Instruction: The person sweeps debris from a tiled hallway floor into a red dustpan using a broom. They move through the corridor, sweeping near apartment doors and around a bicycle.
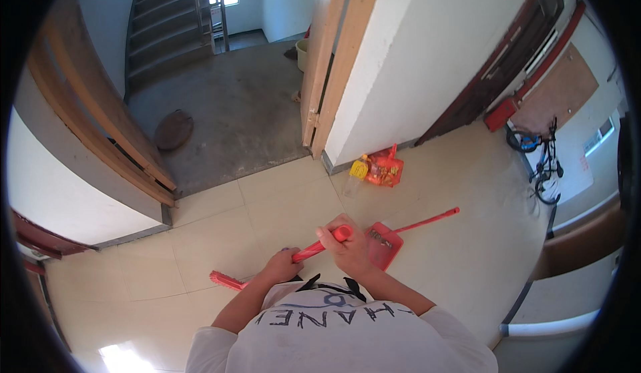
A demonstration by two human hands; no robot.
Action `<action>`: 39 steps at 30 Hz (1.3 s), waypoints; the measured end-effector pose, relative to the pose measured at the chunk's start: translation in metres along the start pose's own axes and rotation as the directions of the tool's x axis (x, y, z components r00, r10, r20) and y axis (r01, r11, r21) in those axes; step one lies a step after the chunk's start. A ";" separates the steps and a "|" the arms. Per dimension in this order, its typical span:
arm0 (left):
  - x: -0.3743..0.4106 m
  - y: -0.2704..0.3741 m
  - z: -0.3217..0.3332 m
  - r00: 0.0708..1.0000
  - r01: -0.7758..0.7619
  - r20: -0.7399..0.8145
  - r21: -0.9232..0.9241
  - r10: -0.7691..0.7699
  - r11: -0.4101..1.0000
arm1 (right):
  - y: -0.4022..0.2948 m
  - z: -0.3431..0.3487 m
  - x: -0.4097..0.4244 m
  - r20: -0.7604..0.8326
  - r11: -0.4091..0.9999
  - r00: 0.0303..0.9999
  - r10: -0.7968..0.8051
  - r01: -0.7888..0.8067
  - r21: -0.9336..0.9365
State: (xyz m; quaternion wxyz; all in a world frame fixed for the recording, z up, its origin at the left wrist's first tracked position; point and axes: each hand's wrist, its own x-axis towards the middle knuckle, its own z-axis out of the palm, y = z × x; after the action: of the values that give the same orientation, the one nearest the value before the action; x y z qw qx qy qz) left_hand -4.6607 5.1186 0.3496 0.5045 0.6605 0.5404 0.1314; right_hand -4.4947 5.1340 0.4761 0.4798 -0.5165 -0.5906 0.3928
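Observation:
My right hand [346, 243] grips the red handle [313, 251] of a broom near its top end. Lower on the same handle, my left hand [283, 266] is closed around it. The red broom head [226, 280] shows on the tiles to the left of my left forearm; part of the shaft is hidden behind that arm. Just right of my right hand, a red dustpan [388, 253] lies on the floor with some debris in it. Its long red handle [431, 219] stretches off to the upper right.
By the wall corner, a clear plastic bottle [355, 175] touches a red plastic bag [385, 169]. Wooden door frames [328, 98] flank an opening onto a grey concrete landing [240, 108] with stairs [168, 27]. A round brown object [174, 130] lies there. A bicycle [546, 160] stands far right.

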 end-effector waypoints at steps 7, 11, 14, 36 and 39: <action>0.019 -0.025 -0.035 0.999 0.045 0.015 -0.090 -0.044 0.995 | 0.002 0.036 0.041 0.067 0.998 0.996 0.060 -0.060 -0.004; 0.023 -0.038 -0.039 0.998 0.059 -0.012 -0.093 -0.060 0.994 | 0.005 0.048 0.050 0.069 0.997 0.995 0.077 -0.077 0.001; 0.023 -0.044 -0.045 0.999 0.044 -0.006 -0.060 -0.045 0.997 | 0.007 0.057 0.057 0.089 1.000 0.996 0.013 -0.011 -0.017; 0.035 -0.056 -0.050 0.995 0.095 -0.001 -0.152 -0.096 0.984 | 0.029 0.066 0.072 0.106 1.000 0.994 -0.002 0.001 0.005; 0.038 -0.055 -0.050 0.991 0.137 0.017 -0.164 -0.136 0.977 | 0.029 0.063 0.075 0.123 1.000 0.992 0.006 -0.005 -0.001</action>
State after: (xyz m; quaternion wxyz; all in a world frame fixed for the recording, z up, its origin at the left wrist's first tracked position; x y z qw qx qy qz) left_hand -4.7137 5.1719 0.3141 0.5666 0.5780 0.5705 0.1390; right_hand -4.5494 5.2141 0.4462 0.4411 -0.4932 -0.6178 0.4248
